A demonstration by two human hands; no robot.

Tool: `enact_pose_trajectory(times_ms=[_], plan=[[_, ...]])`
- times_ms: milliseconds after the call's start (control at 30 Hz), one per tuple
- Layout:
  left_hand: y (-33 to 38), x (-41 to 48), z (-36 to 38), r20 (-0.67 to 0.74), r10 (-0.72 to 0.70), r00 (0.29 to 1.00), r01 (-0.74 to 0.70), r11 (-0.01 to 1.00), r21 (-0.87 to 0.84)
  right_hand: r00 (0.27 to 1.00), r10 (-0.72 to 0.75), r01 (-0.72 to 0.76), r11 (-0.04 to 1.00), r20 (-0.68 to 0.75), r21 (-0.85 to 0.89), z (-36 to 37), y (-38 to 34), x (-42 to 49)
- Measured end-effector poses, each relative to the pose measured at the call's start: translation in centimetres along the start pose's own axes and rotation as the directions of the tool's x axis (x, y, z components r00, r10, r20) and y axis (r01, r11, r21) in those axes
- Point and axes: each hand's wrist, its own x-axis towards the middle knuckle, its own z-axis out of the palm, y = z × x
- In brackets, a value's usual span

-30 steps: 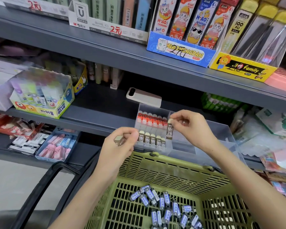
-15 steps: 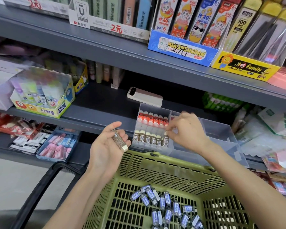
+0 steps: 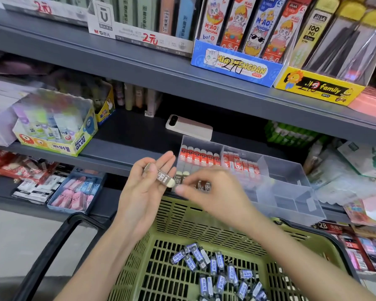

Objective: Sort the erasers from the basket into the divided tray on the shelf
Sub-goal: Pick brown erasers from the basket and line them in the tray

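L hand [image 3: 143, 192]: palm up, thumb pins a brown-sleeve eraser [image 3: 161, 177] across the fingers, just in front of the tray [image 3: 313, 205]. Could be 2 stacked there, can't tell. R hand [image 3: 213, 194] is beside it on the right, fingertip [image 3: 179, 189] right at the eraser's pale bare end. Heavy blur, so can't tell if R has it pinched or is only touching. R grip unknown.

Handling, my read: small, light, rubbery block w/ paper sleeve. Not fragile, a bit of give, sleeve prob slicker than the bare end. Best pinch is on the long sides mid-sleeve, then drop it end-down next to the other browns [image 3: 183, 177].

Tray sits at the shelf [image 3: 122, 148] edge, above the basket [image 3: 182, 216]. Red ones [image 3: 200, 156] fill the back-left cell, more in the next cell. Front brown row is mostly hidden behind both hands, count n/a. Blue ones [image 3: 215, 268] lie loose in the basket, pile cut off by frame bottom.
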Motion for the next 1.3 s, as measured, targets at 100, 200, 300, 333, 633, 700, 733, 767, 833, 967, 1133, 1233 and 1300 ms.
enact_pose_trajectory(times_ms=[100, 200, 300, 333, 633, 700, 733, 767, 833, 967, 1133, 1233, 1300], plan=[[0.0, -0.2, 0.0, 0.054, 0.018, 0.998, -0.021, 0.999, 0.046, 0.994, 0.11, -0.111, 0.974, 0.017, 0.197, 1.5, -1.2, -0.1], [-0.1, -0.4, 0.1, 0.098, 0.016, 0.995, -0.025, 0.995, 0.092, 0.974, 0.223, -0.216, 0.871, 0.037, 0.441, 1.6, -1.0, 0.2], [-0.5, -0.6, 0.3, 0.152, 0.017, 0.988, -0.054, 0.97, 0.238, 0.94, 0.311, -0.319, 0.644, 0.143, 0.695, 1.8, -0.8, 0.1], [-0.7, -0.7, 0.3, 0.158, 0.028, 0.987, -0.076, 0.949, 0.305, 0.933, 0.335, -0.315, 0.584, 0.131, 0.748, 1.5, -0.6, 0.2], [-1.5, -0.8, -0.6, 0.121, 0.122, 0.985, -0.144, 0.196, 0.97, 0.934, 0.343, -0.278, 0.875, -0.102, 0.397, 0.7, 2.8, 4.3], [-1.6, -0.8, -0.6, 0.186, 0.126, 0.974, -0.187, -0.002, 0.982, 0.942, 0.335, -0.301, 0.881, -0.031, 0.366, 1.9, 2.6, 4.5], [-1.6, -0.7, -0.6, 0.199, 0.119, 0.973, -0.193, -0.058, 0.979, 0.937, 0.35, -0.324, 0.867, 0.002, 0.378, 2.3, 2.6, 4.6], [-1.6, -0.7, -0.7, 0.202, 0.111, 0.973, -0.192, -0.099, 0.976, 0.928, 0.371, -0.352, 0.849, 0.028, 0.394, 2.7, 2.5, 4.6], [-1.5, -0.5, -0.9, 0.21, 0.093, 0.973, -0.194, -0.159, 0.968, 0.917, 0.395, -0.384, 0.837, 0.056, 0.389, 3.4, 2.5, 4.8], [-1.7, -0.4, -1.1, 0.248, 0.103, 0.963, -0.225, -0.196, 0.955, 0.936, 0.348, -0.347, 0.901, 0.041, 0.261, 3.7, 2.4, 4.8], [-1.4, -0.3, -1.1, 0.258, 0.102, 0.961, -0.232, -0.21, 0.95, 0.959, 0.281, -0.263, 0.936, -0.046, 0.235, 3.1, 1.7, 4.1], [-1.2, -0.2, -1.1, 0.267, 0.102, 0.958, -0.24, -0.219, 0.946, 0.966, 0.167, -0.109, 0.954, -0.197, 0.279, 2.1, 1.2, 1.1], [-1.1, -0.3, -1.0, 0.269, 0.11, 0.957, -0.239, -0.23, 0.943, 0.941, 0.062, 0.027, 0.966, -0.332, 0.257, 1.7, 1.4, -2.1]])
